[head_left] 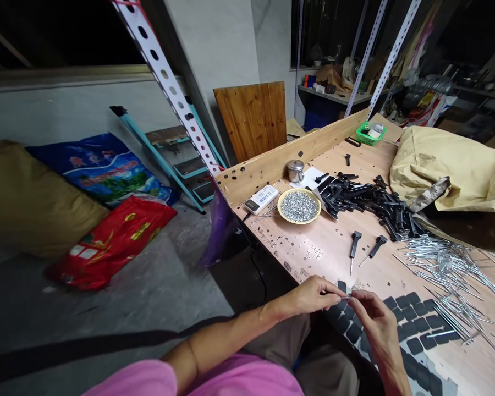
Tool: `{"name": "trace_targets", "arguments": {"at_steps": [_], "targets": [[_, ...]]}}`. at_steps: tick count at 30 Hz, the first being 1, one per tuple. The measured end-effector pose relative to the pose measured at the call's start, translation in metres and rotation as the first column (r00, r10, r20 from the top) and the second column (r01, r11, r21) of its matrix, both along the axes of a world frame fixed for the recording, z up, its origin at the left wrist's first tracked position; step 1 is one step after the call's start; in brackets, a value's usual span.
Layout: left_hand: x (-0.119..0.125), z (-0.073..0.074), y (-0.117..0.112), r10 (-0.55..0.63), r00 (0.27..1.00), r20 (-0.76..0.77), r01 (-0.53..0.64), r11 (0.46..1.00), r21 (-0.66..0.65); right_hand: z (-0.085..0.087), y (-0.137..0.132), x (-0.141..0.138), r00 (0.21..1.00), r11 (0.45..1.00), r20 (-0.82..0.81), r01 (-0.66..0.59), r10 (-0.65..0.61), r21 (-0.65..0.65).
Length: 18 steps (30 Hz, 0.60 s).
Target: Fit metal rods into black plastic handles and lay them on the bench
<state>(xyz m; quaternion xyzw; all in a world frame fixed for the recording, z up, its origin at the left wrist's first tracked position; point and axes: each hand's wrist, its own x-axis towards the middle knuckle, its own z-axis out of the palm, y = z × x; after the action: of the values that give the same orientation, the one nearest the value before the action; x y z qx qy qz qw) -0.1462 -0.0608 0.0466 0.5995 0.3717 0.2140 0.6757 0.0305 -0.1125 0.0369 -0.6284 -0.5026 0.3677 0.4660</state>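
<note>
My left hand [313, 296] and my right hand [373, 319] meet at the near edge of the wooden workbench [330, 253]. Both pinch a thin metal pin [346, 297] between thumb and fingertips, over a black mat of square pads [412, 324]. Two assembled black-handled pins [365, 247] lie just beyond my hands. To the right spreads a heap of loose metal pins [449, 269].
A yellow bowl of small silver parts [299, 206] stands mid-bench beside a pile of black plastic handles [367, 201]. A white scale [262, 199], a small metal cup [296, 170], a green basket [370, 133] and a tan sack [454, 165] lie farther back. Bags lie on the floor [107, 220] at left.
</note>
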Motion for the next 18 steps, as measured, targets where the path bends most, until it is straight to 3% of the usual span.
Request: {"name": "trace_targets", "arguments": {"at_steps": [2,5,8,11,16,18], "targets": [[0.000,0.000,0.000,-0.038,0.999,-0.017,0.038,0.999,0.012,0.006,-0.001,0.002,0.998,0.998,-0.013,-0.068,0.068,-0.012],[0.002,0.000,-0.002,-0.046,0.999,-0.021,0.046,0.999,-0.015,0.013,-0.004,0.002,0.983,0.986,0.154,-0.122,0.104,0.116],[0.004,-0.001,-0.005,-0.017,1.000,-0.003,0.017,0.990,-0.140,0.014,-0.008,-0.001,0.918,0.949,0.390,-0.183,0.071,0.258],[0.006,-0.001,-0.007,-0.001,0.999,0.042,0.011,0.970,-0.243,0.010,-0.011,-0.003,0.863,0.917,0.502,-0.241,0.053,0.318],[0.005,0.004,-0.008,-0.008,0.998,0.068,0.024,0.972,-0.234,0.006,-0.014,-0.005,0.883,0.942,0.458,-0.058,-0.106,0.330],[0.005,0.004,-0.007,-0.030,0.998,0.057,0.042,0.975,-0.220,0.009,-0.014,-0.004,0.906,0.956,0.412,-0.029,-0.098,0.291]]}}
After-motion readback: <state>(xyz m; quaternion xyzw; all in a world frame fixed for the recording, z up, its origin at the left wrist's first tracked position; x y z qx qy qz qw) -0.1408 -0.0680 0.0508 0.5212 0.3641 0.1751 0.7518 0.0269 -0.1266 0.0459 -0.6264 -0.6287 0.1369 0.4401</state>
